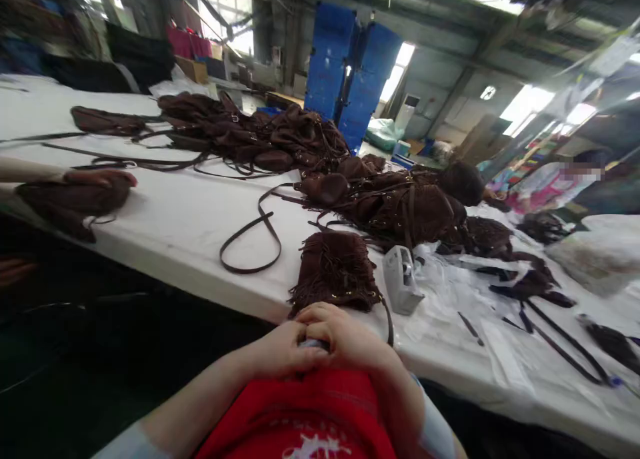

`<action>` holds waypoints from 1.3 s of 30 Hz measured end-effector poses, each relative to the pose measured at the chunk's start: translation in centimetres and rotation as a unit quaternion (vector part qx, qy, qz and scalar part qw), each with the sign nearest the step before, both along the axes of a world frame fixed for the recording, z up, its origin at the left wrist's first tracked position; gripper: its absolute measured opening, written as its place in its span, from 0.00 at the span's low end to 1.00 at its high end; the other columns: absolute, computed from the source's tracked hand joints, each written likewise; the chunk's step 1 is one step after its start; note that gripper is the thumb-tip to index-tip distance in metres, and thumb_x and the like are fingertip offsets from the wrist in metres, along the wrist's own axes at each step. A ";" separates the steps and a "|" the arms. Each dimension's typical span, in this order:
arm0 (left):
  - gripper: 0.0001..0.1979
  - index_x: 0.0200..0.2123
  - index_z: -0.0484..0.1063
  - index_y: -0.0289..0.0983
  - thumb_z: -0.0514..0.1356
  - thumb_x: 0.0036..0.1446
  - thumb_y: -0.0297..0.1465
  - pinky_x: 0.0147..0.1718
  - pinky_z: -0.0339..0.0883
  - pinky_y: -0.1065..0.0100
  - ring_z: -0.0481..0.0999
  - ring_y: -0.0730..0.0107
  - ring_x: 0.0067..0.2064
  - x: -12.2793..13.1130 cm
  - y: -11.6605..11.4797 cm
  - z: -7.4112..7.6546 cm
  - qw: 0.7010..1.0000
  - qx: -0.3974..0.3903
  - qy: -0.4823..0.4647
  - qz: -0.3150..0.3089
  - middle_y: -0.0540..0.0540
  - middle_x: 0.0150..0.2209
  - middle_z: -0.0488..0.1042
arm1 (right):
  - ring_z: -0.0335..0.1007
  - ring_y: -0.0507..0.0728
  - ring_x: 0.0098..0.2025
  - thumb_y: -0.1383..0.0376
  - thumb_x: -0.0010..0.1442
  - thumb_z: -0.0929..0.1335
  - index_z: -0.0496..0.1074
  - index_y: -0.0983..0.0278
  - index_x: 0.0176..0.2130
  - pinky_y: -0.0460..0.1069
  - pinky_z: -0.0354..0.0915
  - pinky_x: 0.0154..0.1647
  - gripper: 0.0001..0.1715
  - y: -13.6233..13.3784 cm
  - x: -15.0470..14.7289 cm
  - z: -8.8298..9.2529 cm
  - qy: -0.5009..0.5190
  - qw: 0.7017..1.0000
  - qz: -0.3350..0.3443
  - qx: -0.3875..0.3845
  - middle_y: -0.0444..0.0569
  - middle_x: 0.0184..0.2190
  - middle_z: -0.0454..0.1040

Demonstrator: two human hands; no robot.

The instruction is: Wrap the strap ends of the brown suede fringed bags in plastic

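Note:
My left hand (287, 349) and my right hand (337, 332) meet in front of my red top, with fingers curled together. Between them a small greyish thing (314, 344) shows, too little of it to name. Just beyond my fingers a dark brown fringed bag (337, 266) lies at the table's edge, its strap hanging down at the right. Whether my fingertips touch the bag, I cannot tell. Right of it stands a grey-white dispenser-like device (401, 279). A loose brown strap (250, 246) loops over the table to the left.
Piles of brown bags (295, 136) run along the white table (190, 226). At left, another person's hand (103, 177) rests on a brown bag (75, 202). Clear plastic wrapping (445, 299) covers the right side. Blue panels (333, 59) rise behind; a person (555, 186) is farther right.

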State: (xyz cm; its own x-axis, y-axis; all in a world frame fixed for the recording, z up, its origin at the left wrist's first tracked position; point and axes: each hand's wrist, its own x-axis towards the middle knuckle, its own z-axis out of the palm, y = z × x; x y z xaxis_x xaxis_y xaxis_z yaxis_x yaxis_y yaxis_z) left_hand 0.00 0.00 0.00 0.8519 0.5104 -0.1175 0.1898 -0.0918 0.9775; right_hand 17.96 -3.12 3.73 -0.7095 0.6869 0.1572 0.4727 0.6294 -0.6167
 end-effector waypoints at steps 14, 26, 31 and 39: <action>0.25 0.32 0.70 0.33 0.60 0.47 0.51 0.18 0.53 0.73 0.62 0.76 0.19 -0.3 1.3 -0.3 0.993 -0.102 -0.018 0.065 0.51 0.22 0.68 | 0.65 0.59 0.55 0.59 0.50 0.75 0.72 0.64 0.38 0.52 0.61 0.55 0.17 1.6 -0.2 -1.7 0.153 0.982 -0.085 -0.075 0.53 0.54 0.69; 0.22 0.38 0.73 0.34 0.58 0.52 0.47 0.33 0.65 0.68 0.73 0.60 0.36 -0.6 1.4 1.0 0.982 0.169 0.044 0.075 0.45 0.36 0.76 | 0.63 0.59 0.55 0.57 0.53 0.73 0.76 0.64 0.35 0.51 0.58 0.58 0.14 1.6 0.1 -0.4 0.036 0.997 -0.068 0.005 0.52 0.52 0.70; 0.19 0.51 0.67 0.37 0.54 0.60 0.39 0.49 0.64 0.61 0.71 0.58 0.48 -0.5 1.2 1.0 0.964 0.228 -0.055 0.127 0.41 0.49 0.72 | 0.64 0.61 0.54 0.50 0.47 0.76 0.77 0.64 0.38 0.53 0.60 0.55 0.23 2.6 1.3 -1.4 0.303 0.931 -0.081 -0.186 0.53 0.53 0.68; 0.13 0.49 0.64 0.37 0.51 0.61 0.28 0.48 0.68 0.58 0.73 0.60 0.47 0.4 0.1 -0.5 0.938 0.262 -0.060 0.217 0.41 0.45 0.72 | 0.70 0.57 0.38 0.41 0.42 0.75 0.66 0.64 0.57 0.52 0.66 0.45 0.51 3.6 -1.2 -4.9 0.444 0.810 -0.055 -0.379 0.52 0.42 0.72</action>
State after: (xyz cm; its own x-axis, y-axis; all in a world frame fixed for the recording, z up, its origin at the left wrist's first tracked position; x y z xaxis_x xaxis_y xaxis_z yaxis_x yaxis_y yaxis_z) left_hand 0.44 0.14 -0.53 0.5412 0.7735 0.3299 0.2130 -0.5057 0.8360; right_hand 16.72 0.44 -1.20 -0.4757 0.8762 0.0765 -0.3419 -0.1040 -0.9340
